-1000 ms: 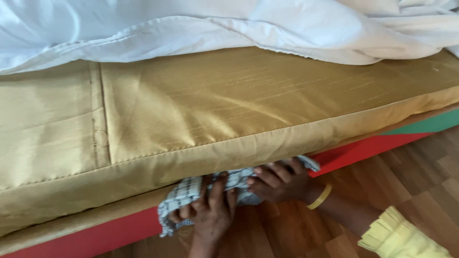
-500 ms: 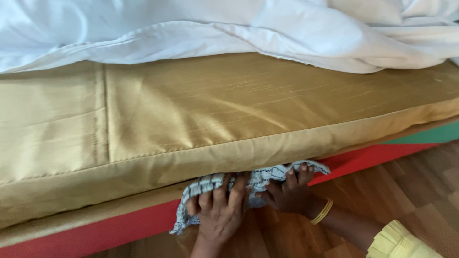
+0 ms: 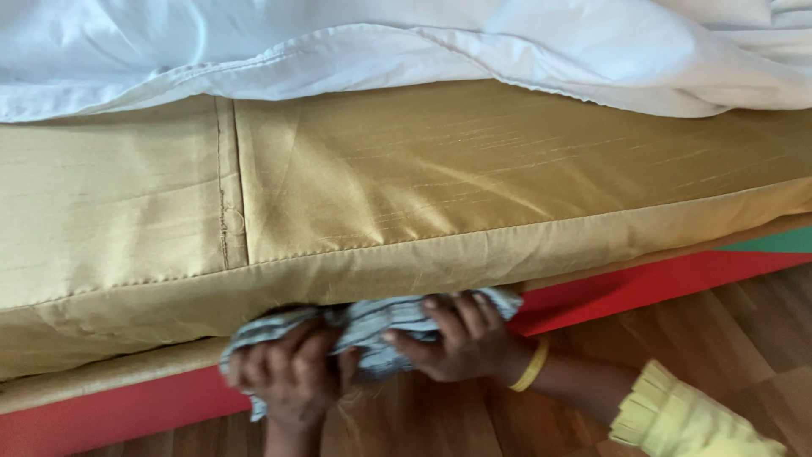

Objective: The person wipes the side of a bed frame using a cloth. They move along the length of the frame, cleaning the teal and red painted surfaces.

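A grey-and-white checked cloth (image 3: 381,317) is bunched at the lower edge of a gold satin mattress (image 3: 406,195). My left hand (image 3: 292,377) grips the cloth's left part, fingers curled over it. My right hand (image 3: 457,338), with a yellow bangle (image 3: 533,366) at the wrist and a yellow ruffled sleeve (image 3: 677,419), holds the cloth's right part against the gap under the mattress. Part of the cloth is hidden beneath the mattress edge.
A white sheet (image 3: 381,42) lies rumpled on top of the mattress. Below it runs a red bed base (image 3: 643,279) with a green patch (image 3: 778,241) at the right. Wooden floor (image 3: 727,330) lies beneath my arms.
Both hands and the cloth have shifted left along the mattress edge. The cloth is more bunched now, and the left hand's fingers have closed tighter around it.
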